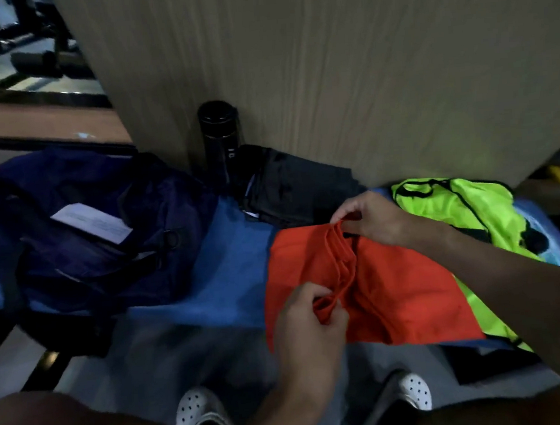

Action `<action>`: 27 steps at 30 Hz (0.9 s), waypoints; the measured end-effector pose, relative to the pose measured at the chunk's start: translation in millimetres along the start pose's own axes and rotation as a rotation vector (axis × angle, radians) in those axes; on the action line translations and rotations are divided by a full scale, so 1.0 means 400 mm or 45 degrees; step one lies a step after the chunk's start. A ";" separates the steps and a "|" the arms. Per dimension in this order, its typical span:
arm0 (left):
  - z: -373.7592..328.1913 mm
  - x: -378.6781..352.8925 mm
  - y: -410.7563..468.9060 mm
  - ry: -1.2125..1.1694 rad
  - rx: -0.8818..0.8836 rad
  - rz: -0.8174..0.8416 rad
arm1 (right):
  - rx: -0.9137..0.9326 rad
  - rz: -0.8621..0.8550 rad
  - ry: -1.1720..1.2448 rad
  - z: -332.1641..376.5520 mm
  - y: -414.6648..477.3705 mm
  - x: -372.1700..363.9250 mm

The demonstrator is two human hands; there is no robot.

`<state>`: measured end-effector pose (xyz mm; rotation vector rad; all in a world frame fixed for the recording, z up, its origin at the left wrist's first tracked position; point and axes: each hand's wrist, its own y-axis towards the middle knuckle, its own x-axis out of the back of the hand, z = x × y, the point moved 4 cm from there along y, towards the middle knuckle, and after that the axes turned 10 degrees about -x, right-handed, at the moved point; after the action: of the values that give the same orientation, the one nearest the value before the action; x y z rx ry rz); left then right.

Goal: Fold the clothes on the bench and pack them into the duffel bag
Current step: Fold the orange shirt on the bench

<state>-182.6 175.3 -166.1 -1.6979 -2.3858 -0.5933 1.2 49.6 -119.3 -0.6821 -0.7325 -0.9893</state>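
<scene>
An orange garment (395, 290) lies spread on the blue bench (228, 250). My left hand (309, 327) pinches a bunched edge of it near the front. My right hand (373, 218) pinches the same gathered edge farther back. A neon yellow vest (466, 211) with black trim lies to the right, partly under the orange garment. Behind the orange one lies a folded black garment (296, 187). At the left end of the bench the navy duffel bag (82, 228) sits open, a white paper (92, 223) showing inside.
A black bottle (220, 140) stands upright against the wooden panel (326, 57) behind the bench. My white perforated shoes (200, 409) are on the floor below the bench's front edge. Gym equipment sits far back at the left.
</scene>
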 end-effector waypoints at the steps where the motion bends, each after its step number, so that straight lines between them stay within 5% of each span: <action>1: -0.002 -0.033 -0.001 0.074 -0.009 0.075 | -0.006 -0.015 -0.019 -0.029 -0.009 -0.003; 10: 0.017 -0.156 0.044 0.612 -0.209 0.444 | -0.108 -0.067 0.005 -0.162 -0.073 -0.068; 15: -0.018 -0.191 0.113 0.624 -0.424 0.504 | -0.108 -0.285 0.268 -0.194 -0.169 -0.052; 21: -0.129 -0.353 0.276 0.888 -0.939 1.026 | -0.489 -0.728 0.419 -0.331 -0.328 -0.026; 27: -0.170 -0.509 0.345 1.141 -1.319 1.471 | -0.826 -0.662 0.495 -0.396 -0.406 -0.032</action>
<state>9.7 9.1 -143.3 -1.9878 -0.2593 -1.8577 -114.3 -131.8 -193.0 -0.8345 -0.2269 -1.8188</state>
